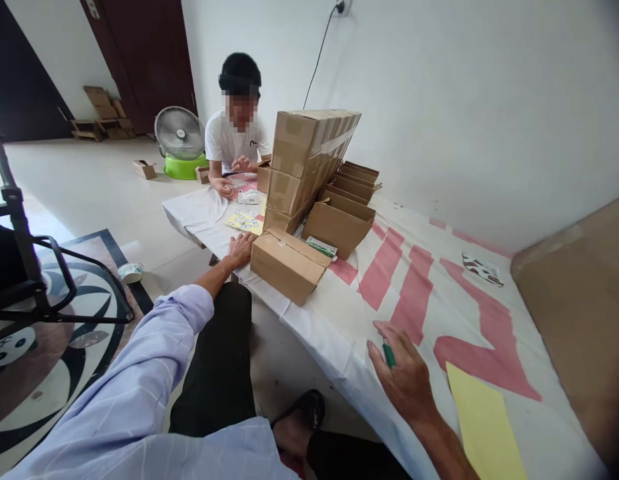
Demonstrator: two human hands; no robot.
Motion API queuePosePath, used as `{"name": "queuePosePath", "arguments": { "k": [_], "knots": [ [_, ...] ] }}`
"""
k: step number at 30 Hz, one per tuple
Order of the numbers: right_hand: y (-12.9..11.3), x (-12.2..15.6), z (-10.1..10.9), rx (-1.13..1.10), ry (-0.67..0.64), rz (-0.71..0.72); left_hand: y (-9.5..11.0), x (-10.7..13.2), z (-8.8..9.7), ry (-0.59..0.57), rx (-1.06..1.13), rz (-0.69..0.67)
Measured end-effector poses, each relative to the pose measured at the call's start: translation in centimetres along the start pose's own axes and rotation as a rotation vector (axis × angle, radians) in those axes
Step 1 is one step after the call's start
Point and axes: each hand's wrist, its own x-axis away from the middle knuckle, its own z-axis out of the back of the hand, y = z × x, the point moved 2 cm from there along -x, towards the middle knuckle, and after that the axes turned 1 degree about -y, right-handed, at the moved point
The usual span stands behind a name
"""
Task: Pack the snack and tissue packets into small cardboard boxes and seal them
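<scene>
The low worktop (339, 320), draped in a white cloth with broad red stripes, runs from your knees to the far end, where another person (234, 143) in a white shirt sits with both hands over it. A large flat brown cardboard panel (584, 313) lies along its right edge.

Toward the far left corner stands a tall stack of taped brown cardboard boxes (304, 160), with a row of open-flapped brown cartons (339, 223) just behind and beside it. In front of the stack, at the left edge, sits a closed brown cardboard box (287, 263). A plain yellow paper sheet (484, 427) lies near the front edge, to your right.

Your left hand (241, 248) rests flat on the left edge, fingers spread and the grip slack, holding nothing; its fingertips touch the closed box's end. Your right hand (402, 377) rests on the cloth near the front edge, just left of the yellow sheet, its grip curled around a slim green pen (388, 355), which pokes out between the fingers.
</scene>
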Motion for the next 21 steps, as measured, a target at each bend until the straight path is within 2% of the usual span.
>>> {"name": "queuePosePath", "arguments": {
  "k": [3, 5, 8, 10, 13, 16, 18, 21],
  "knots": [
    [-1.9, -10.3, -0.8, 0.100, -0.072, 0.238, -0.1, -0.6, -0.7, 0.019, -0.011, -0.031],
    [-4.2, -18.1, -2.3, 0.180, -0.105, 0.431, -0.2, -0.9, -1.1, 0.026, -0.010, -0.059],
    [-7.9, -28.4, -6.4, 0.312, -0.199, 0.708, -0.3, -1.3, -1.8, 0.034, 0.001, -0.105],
    [-9.7, -33.3, -10.2, 0.404, -0.281, 0.840, -0.4, -1.7, -2.2, 0.036, 0.006, -0.134],
    [-10.6, -37.4, -16.1, 0.522, -0.391, 0.973, -0.5, -2.5, -2.9, 0.024, 0.007, -0.169],
    [-9.9, -38.9, -21.0, 0.573, -0.456, 1.035, -0.6, -3.2, -3.4, 0.009, 0.000, -0.202],
    [-9.1, -39.4, -23.3, 0.580, -0.463, 1.030, -0.7, -3.4, -3.6, 0.009, -0.009, -0.221],
    [-8.4, -39.9, -25.1, 0.568, -0.441, 1.001, -0.8, -3.6, -3.8, 0.020, -0.024, -0.248]
  ]
}}
